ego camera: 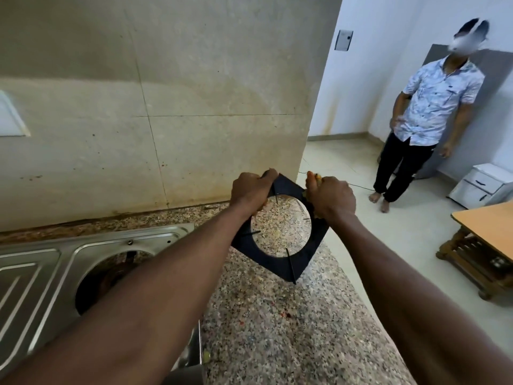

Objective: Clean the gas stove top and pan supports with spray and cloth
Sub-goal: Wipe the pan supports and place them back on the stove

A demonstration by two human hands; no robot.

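Note:
A black square pan support [294, 259] with a round opening and thin prongs is held tilted above the speckled granite counter [277, 323]. My left hand [251, 191] grips its upper left edge. My right hand [330, 200] presses a yellow-orange cloth [315, 177] against its upper right edge; only a bit of the cloth shows past the fingers. The steel gas stove top [55, 262] lies at the left with its burner opening [111, 273] bare. No spray bottle is in view.
A stained tiled wall [138, 107] stands right behind the counter. The counter ends at the right, above a pale floor. A person [427, 112] stands there against a grey panel. A wooden table [488, 245] and a white drawer unit [483, 184] are at the far right.

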